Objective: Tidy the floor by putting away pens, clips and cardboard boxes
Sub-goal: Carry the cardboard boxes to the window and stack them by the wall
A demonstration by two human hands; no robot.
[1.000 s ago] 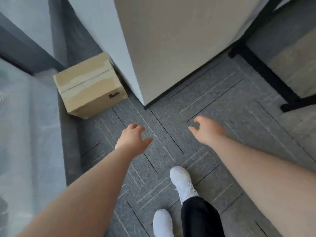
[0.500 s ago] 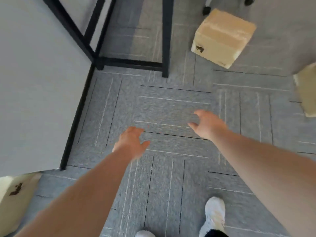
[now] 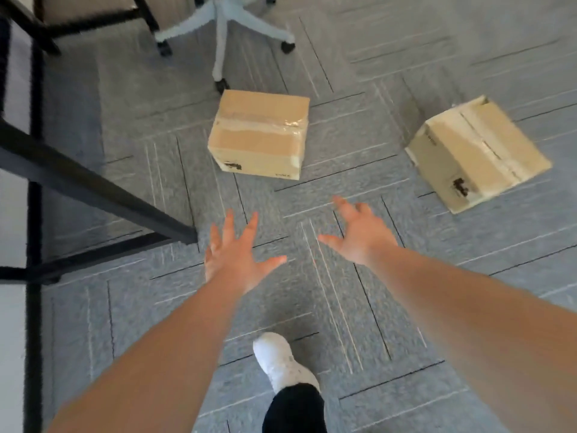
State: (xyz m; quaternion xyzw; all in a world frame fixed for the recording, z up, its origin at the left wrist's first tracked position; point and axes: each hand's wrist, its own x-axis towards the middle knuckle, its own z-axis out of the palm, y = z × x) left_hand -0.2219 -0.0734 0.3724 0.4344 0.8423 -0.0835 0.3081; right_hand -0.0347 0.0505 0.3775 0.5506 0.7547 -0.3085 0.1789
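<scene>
Two taped cardboard boxes lie on the grey carpet. The nearer box (image 3: 259,135) sits straight ahead, its tape strip facing up. A second box (image 3: 477,151) lies to the right, turned at an angle. My left hand (image 3: 234,254) is stretched out with fingers spread, a short way in front of the nearer box and holding nothing. My right hand (image 3: 359,232) is likewise spread and empty, between the two boxes and touching neither. No pens or clips show.
A black desk frame (image 3: 93,189) slants in from the left. The grey star base of an office chair (image 3: 221,29) stands just behind the nearer box. My white shoe (image 3: 281,360) is planted on the carpet (image 3: 390,323) below my hands.
The view has swung right, away from the cabinet and the box beside it. Two boxes have come nearer. Both hands went from loosely curled to spread wide.
</scene>
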